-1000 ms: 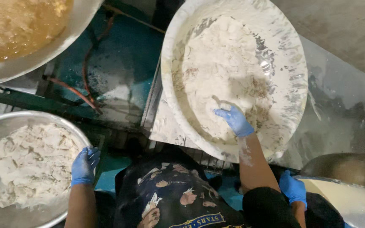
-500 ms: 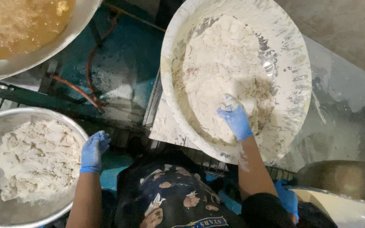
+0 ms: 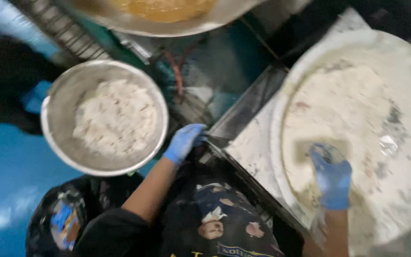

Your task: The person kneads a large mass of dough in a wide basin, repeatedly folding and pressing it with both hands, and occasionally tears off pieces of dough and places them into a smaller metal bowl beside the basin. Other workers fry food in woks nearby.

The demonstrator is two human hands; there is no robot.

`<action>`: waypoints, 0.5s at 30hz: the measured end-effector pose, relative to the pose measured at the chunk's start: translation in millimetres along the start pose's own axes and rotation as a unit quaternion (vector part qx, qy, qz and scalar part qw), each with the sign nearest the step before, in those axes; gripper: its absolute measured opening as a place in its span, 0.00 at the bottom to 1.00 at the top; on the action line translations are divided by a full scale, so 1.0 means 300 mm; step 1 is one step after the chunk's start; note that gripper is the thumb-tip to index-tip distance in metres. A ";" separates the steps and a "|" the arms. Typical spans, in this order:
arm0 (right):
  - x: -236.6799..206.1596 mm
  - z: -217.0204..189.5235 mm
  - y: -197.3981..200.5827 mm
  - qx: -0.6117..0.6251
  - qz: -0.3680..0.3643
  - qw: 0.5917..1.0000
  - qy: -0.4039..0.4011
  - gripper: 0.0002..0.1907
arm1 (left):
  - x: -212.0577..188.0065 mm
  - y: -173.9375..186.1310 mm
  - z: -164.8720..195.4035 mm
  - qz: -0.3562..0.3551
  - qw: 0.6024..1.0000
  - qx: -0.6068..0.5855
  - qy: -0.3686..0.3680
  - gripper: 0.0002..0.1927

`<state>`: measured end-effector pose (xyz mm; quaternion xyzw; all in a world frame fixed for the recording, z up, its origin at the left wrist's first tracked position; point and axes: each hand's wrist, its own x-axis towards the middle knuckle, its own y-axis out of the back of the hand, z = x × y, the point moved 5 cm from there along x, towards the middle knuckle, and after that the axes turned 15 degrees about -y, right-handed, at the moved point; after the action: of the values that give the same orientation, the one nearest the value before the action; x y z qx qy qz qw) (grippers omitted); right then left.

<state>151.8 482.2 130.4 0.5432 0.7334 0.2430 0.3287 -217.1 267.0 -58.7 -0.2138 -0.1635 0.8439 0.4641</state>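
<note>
The picture is motion-blurred. My right hand (image 3: 331,177), in a blue glove, presses down into white flour inside a large round flour-caked basin (image 3: 405,95) on the right; its fingers are sunk in the flour. My left hand (image 3: 184,142), also blue-gloved, rests by the corner of a dark metal counter edge (image 3: 243,109). It lies just right of a steel bowl (image 3: 55,138) that holds pale floured pieces, and nothing shows in it.
A wide pan of orange-brown liquid (image 3: 162,9) sits at the top. Red tubing (image 3: 177,76) and teal metalwork lie between the bowls. Blue floor (image 3: 5,181) shows at lower left, a dark shape (image 3: 1,76) at far left.
The view has swung, so the steel bowl now sits higher and further right. My left hand moved off the bowl's rim to the counter corner. My right hand stays in the flour.
</note>
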 end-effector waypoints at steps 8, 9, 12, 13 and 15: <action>-0.176 -0.591 -0.335 0.099 -0.249 0.962 0.055 0.15 | -0.122 -0.350 0.234 -0.104 0.941 -0.294 0.132 0.25; -0.184 -0.625 -0.395 0.116 -0.288 0.948 0.065 0.16 | -0.129 -0.353 0.266 -0.097 0.932 -0.328 0.117 0.26; -0.202 -0.671 -0.475 0.028 -0.265 0.954 0.139 0.14 | -0.145 -0.273 0.325 -0.046 0.934 -0.350 0.049 0.25; -0.195 -0.653 -0.495 0.032 -0.267 0.958 0.097 0.16 | -0.147 -0.226 0.330 -0.021 0.939 -0.342 0.021 0.24; -0.178 -0.616 -0.493 0.045 -0.242 0.966 0.083 0.15 | -0.153 -0.127 0.312 0.010 0.938 -0.346 0.018 0.24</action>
<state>-69.9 388.3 159.6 0.3421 0.8777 0.1672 0.2911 -215.9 240.1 49.0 -0.3778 -0.4351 0.7360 0.3554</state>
